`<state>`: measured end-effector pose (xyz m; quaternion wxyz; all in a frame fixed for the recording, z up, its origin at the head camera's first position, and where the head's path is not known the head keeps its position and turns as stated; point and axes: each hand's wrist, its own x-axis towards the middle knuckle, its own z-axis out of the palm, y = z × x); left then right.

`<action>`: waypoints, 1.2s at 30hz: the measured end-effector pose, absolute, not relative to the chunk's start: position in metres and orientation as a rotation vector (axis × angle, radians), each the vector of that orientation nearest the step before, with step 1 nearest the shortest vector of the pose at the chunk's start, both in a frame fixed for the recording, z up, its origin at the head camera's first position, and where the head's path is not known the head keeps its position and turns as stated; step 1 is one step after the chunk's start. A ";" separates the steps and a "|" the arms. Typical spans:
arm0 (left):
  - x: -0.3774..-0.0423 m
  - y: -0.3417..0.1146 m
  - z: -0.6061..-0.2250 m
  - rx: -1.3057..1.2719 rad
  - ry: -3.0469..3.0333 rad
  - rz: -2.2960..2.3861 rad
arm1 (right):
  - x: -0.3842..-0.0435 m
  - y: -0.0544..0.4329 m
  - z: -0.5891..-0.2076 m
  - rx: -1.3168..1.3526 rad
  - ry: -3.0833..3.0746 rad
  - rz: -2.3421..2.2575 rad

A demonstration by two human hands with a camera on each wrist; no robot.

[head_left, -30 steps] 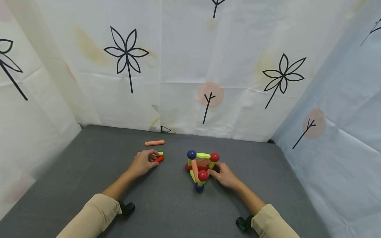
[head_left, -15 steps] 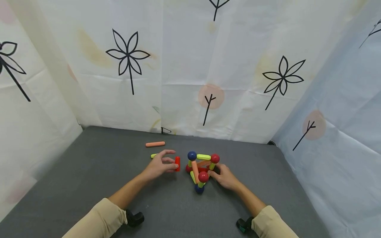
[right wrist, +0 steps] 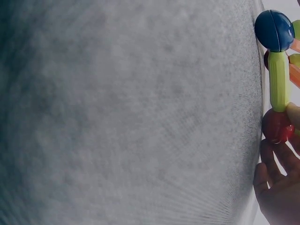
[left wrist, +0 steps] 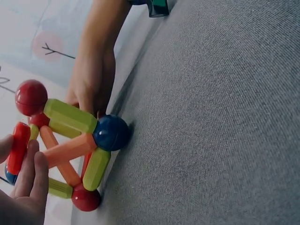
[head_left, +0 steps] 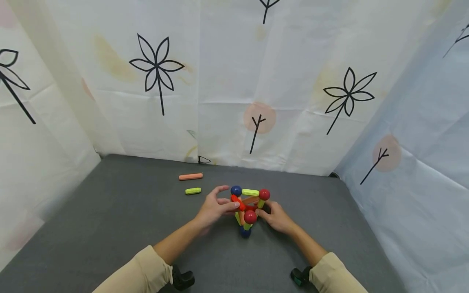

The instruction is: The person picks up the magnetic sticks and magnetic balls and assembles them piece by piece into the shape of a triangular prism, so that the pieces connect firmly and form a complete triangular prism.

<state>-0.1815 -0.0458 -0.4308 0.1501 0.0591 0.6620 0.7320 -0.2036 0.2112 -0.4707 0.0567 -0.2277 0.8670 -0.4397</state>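
My left hand [head_left: 212, 208] pinches a red magnetic rod [head_left: 238, 202] between thumb and fingers, at the left side of a frame of magnetic rods and balls. In the left wrist view this red rod [left wrist: 18, 147] stands close to an orange rod [left wrist: 71, 150] of the frame; whether it touches a ball cannot be told. Red balls [head_left: 250, 216] and blue balls [head_left: 236, 191] join the frame's yellow-green, orange and red rods. My right hand [head_left: 277, 217] holds the frame's lower right corner. In the right wrist view its thumb and fingers are at a red ball [right wrist: 276, 125] and yellow-green rod [right wrist: 279, 82].
A loose orange rod [head_left: 190, 176] and a loose yellow-green rod [head_left: 193, 191] lie on the grey table [head_left: 139, 195], left of and behind the frame. White printed cloth [head_left: 220, 81] hangs behind the table and along both sides.
My left hand has picked the red rod up from beside the yellow-green one and carried it right to the frame, turning it on the way. My right hand stays at the frame's corner.
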 end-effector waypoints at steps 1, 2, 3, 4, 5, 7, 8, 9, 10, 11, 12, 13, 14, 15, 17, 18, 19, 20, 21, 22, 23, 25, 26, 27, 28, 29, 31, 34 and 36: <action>-0.181 -0.044 -0.430 0.172 1.900 2.089 | -0.203 0.211 -0.471 -0.688 2.626 -1.339; -0.181 -0.043 -0.430 0.175 1.900 2.073 | -0.203 0.211 -0.471 -0.686 2.623 -1.344; -0.182 -0.042 -0.429 0.180 1.900 2.061 | -0.203 0.211 -0.470 -0.684 2.620 -1.349; -0.182 -0.041 -0.429 0.183 1.898 2.051 | -0.203 0.211 -0.470 -0.682 2.617 -1.353; -0.182 -0.041 -0.428 0.189 1.903 2.041 | -0.203 0.211 -0.470 -0.680 2.615 -1.357; -0.183 -0.039 -0.427 0.192 1.894 2.039 | -0.204 0.211 -0.470 -0.679 2.611 -1.364; -0.184 -0.039 -0.427 0.189 1.886 2.041 | -0.204 0.211 -0.470 -0.678 2.611 -1.366; -0.185 -0.038 -0.426 0.189 1.879 2.047 | -0.204 0.211 -0.470 -0.681 2.613 -1.365; -0.186 -0.038 -0.426 0.183 1.877 2.051 | -0.204 0.210 -0.470 -0.685 2.613 -1.365; -0.187 -0.038 -0.426 0.179 1.877 2.055 | -0.204 0.210 -0.470 -0.690 2.614 -1.366; -0.188 -0.037 -0.426 0.172 1.876 2.060 | -0.204 0.210 -0.470 -0.694 2.614 -1.366; -0.189 -0.037 -0.426 0.167 1.878 2.062 | -0.204 0.210 -0.469 -0.699 2.613 -1.365; -0.190 -0.037 -0.427 0.164 1.889 2.059 | -0.204 0.210 -0.469 -0.701 2.613 -1.364; -0.191 -0.038 -0.428 0.171 1.907 2.054 | -0.204 0.210 -0.469 -0.703 2.612 -1.364; -0.192 -0.040 -0.431 0.200 1.953 2.032 | -0.203 0.210 -0.469 -0.699 2.615 -1.356; -0.192 -0.041 -0.434 0.226 1.984 2.014 | -0.203 0.211 -0.468 -0.692 2.620 -1.351; -0.192 -0.043 -0.437 0.262 2.024 1.987 | -0.202 0.211 -0.468 -0.686 2.628 -1.342; -0.191 -0.045 -0.440 0.310 2.064 1.952 | -0.202 0.211 -0.468 -0.680 2.637 -1.333; -0.190 -0.047 -0.444 0.371 2.112 1.902 | -0.201 0.211 -0.468 -0.677 2.649 -1.323; -0.188 -0.049 -0.448 0.433 2.151 1.850 | -0.200 0.212 -0.469 -0.676 2.661 -1.311; -0.186 -0.051 -0.452 0.498 2.190 1.789 | -0.199 0.212 -0.469 -0.681 2.675 -1.301; -0.183 -0.053 -0.458 0.608 2.259 1.659 | -0.197 0.213 -0.469 -0.696 2.703 -1.289; -0.181 -0.053 -0.461 0.652 2.282 1.604 | -0.195 0.213 -0.469 -0.703 2.716 -1.280; -0.180 -0.053 -0.463 0.683 2.303 1.561 | -0.194 0.214 -0.469 -0.714 2.724 -1.273; -0.179 -0.052 -0.464 0.701 2.317 1.533 | -0.192 0.214 -0.469 -0.719 2.726 -1.271; -0.178 -0.052 -0.465 0.707 2.332 1.512 | -0.190 0.215 -0.469 -0.722 2.727 -1.270; -0.178 -0.050 -0.465 0.704 2.344 1.504 | -0.187 0.215 -0.468 -0.721 2.717 -1.260; -0.179 -0.050 -0.464 0.710 2.334 1.509 | -0.182 0.217 -0.467 -0.722 2.683 -1.252; -0.181 -0.051 -0.463 0.712 2.311 1.512 | -0.180 0.219 -0.466 -0.741 2.661 -1.244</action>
